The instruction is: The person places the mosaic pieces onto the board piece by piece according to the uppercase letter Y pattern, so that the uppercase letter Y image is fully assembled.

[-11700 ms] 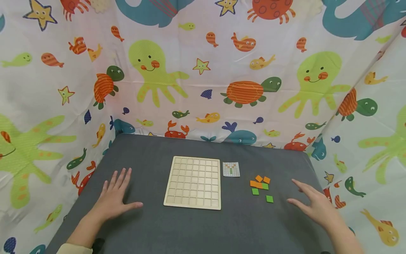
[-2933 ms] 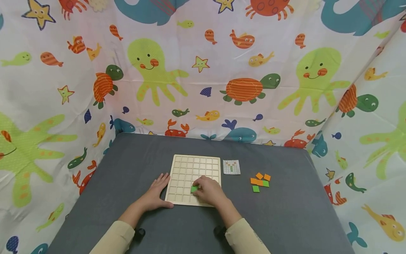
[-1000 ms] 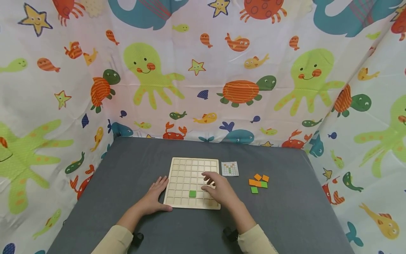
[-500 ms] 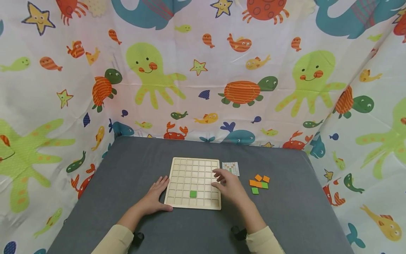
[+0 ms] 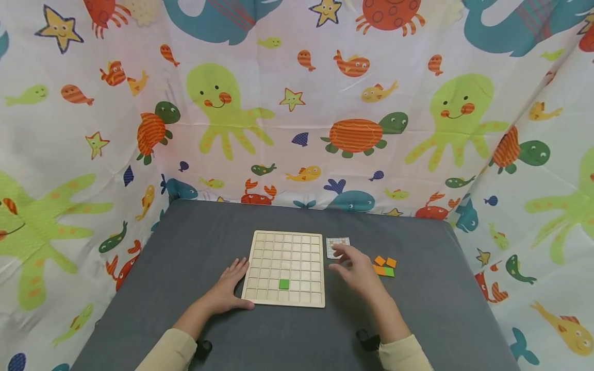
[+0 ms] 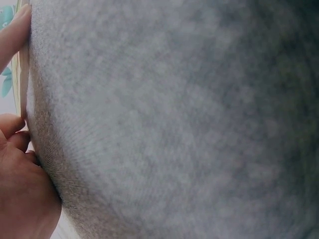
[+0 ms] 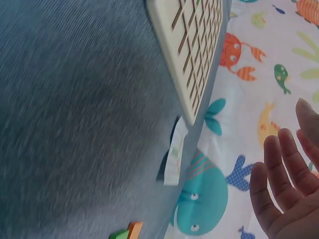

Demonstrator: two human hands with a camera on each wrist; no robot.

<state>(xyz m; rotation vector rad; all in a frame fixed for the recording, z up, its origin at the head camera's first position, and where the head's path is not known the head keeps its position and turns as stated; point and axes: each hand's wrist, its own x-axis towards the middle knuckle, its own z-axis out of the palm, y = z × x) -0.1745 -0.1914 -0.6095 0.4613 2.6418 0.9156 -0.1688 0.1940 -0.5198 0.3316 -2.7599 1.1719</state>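
A pale wooden grid board (image 5: 274, 263) lies on the grey table, with one green square tile (image 5: 284, 284) in a cell of its lower middle part. At the board's left edge rests my left hand (image 5: 224, 292), fingers straight and thumb spread along the near corner; the left wrist view catches its fingers (image 6: 14, 37) against the board's side. My right hand (image 5: 359, 270) hovers between the board and the loose tiles, fingers loosely bent, nothing held. It overlaps part of a small printed grid card (image 5: 330, 250). The right wrist view also shows this hand (image 7: 289, 194) empty.
Right of the right hand lie loose orange tiles (image 5: 392, 263) and a green tile (image 5: 389, 272); the hand hides some of the group. A sea-animal curtain (image 5: 297, 113) surrounds the grey table (image 5: 209, 221) at the back and sides.
The right hand, which held a green tile over the board, let it go in a cell and moved right, off the board, towards the loose tiles. The left hand stays at the board's edge.
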